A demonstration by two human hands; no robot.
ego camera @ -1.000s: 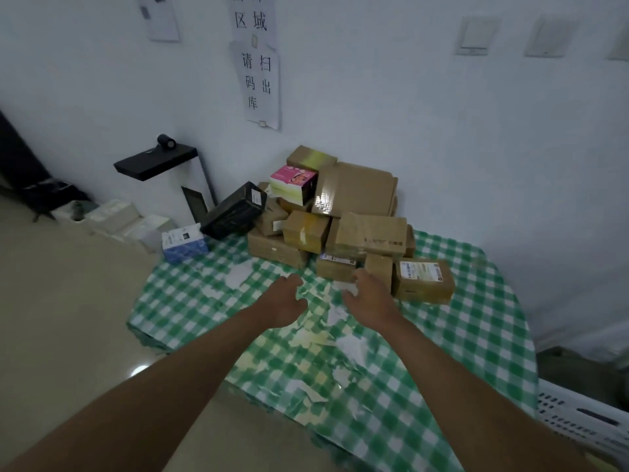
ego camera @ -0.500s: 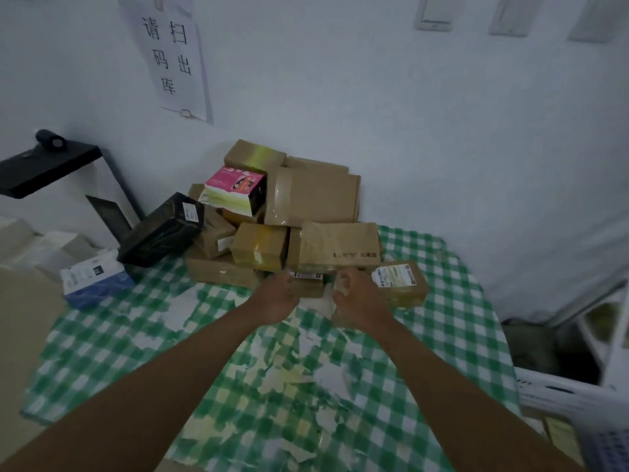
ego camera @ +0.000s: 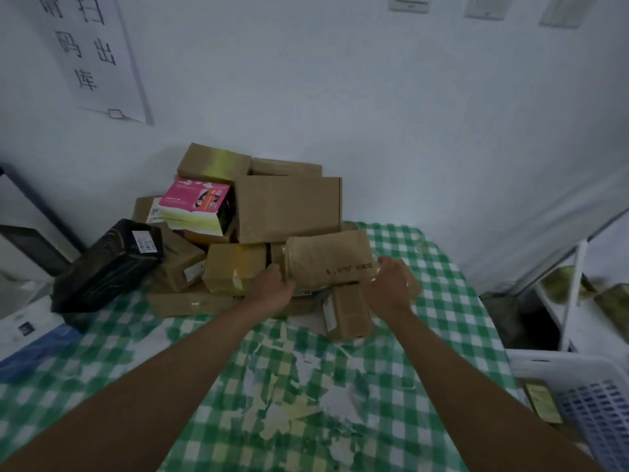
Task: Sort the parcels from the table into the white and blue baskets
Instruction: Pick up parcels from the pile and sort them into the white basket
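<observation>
A heap of parcels lies at the far side of the green checked table (ego camera: 439, 301). At its front is a flat brown parcel (ego camera: 328, 260) with dark printed text, tilted above the smaller boxes. My left hand (ego camera: 272, 289) grips its left edge and my right hand (ego camera: 388, 284) grips its right edge. Just below it stands a small brown box (ego camera: 347, 313) with a label on its side. At the lower right are the white basket (ego camera: 558, 361) and, in front of it, the blue basket (ego camera: 606, 415).
The heap also holds a pink box (ego camera: 194, 204), a black wrapped parcel (ego camera: 105, 264), a large brown carton (ego camera: 289, 207) and a yellow-taped box (ego camera: 235, 267). The wall stands close behind. A white and blue box (ego camera: 30, 332) lies at the left. Torn label scraps litter the cloth.
Both hands have moved forward from the cloth to the heap and taken hold of the flat brown parcel, which now sits tilted. The view has moved closer and to the right.
</observation>
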